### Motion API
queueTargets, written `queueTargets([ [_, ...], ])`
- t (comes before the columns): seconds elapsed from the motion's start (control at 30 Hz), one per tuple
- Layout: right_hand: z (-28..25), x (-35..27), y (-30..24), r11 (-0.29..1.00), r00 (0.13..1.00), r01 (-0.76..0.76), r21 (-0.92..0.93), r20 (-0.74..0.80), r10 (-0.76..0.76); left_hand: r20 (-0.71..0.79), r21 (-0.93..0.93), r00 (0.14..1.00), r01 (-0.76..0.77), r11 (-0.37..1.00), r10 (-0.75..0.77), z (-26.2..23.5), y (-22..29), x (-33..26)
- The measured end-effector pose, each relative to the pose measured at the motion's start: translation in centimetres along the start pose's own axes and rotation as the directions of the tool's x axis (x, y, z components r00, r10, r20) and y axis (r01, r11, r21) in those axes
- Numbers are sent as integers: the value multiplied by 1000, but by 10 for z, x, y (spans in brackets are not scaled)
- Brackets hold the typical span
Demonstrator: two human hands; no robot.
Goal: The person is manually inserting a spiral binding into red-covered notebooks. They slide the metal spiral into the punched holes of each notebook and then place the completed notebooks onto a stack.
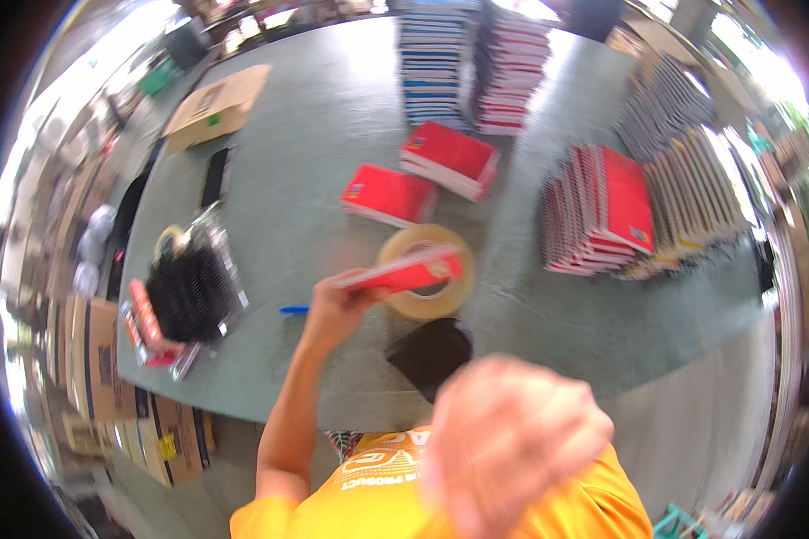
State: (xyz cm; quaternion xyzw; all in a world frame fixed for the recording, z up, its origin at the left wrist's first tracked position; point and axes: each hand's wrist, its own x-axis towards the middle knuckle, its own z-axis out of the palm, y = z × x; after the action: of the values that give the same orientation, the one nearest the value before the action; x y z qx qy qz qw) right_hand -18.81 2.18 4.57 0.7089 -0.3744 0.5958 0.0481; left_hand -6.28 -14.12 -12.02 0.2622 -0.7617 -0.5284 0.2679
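Observation:
My left hand (334, 314) is closed around the end of a red notebook (404, 272), held tilted above a large roll of clear tape (459, 292). Close to the camera, my right hand (521, 436) is raised in front of my yellow shirt; motion blurs its fingers, so I cannot make out whether it holds anything. A black flat piece (427, 353) lies by the table's near edge, partly behind that hand. Beyond the tape roll are two small piles of red notebooks, one on the left (388, 193) and one on the right (451, 157).
Tall stacks of blue-edged notebooks (433, 63) and red notebooks (514, 76) stand at the far side. Red spiral notebooks (622, 198) and yellow-edged ones (697, 193) fill the right. Leftward lie a black bundle in plastic (189, 292), a blue pen (294, 310) and a cardboard box (211, 112).

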Motion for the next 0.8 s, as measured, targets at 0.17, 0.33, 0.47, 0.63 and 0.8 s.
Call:
queueTargets([
  [0.17, 19, -56, 102, 743, 849, -148, -652, 302, 434, 169, 158, 979, -137, 978, 110, 15, 14, 13],
  [0.33, 17, -49, 111, 712, 718, -306, -632, 338, 609, -184, 420, 983, 78, 904, 1, -95, -11, 32],
  [0.47, 18, -51, 120, 661, 735, -243, -710, 309, 603, -648, 677, 743, 662, 321, -165, -184, -53, 19],
  [0.63, 23, -63, 130, 660, 771, -224, -717, 284, 570, -717, 678, 696, 710, 191, -40, -177, -111, 11],
  [0.8, 16, -59, 129, 663, 752, -258, -703, 285, 595, -733, 624, 680, 687, 372, -28, -178, -62, 3],
])
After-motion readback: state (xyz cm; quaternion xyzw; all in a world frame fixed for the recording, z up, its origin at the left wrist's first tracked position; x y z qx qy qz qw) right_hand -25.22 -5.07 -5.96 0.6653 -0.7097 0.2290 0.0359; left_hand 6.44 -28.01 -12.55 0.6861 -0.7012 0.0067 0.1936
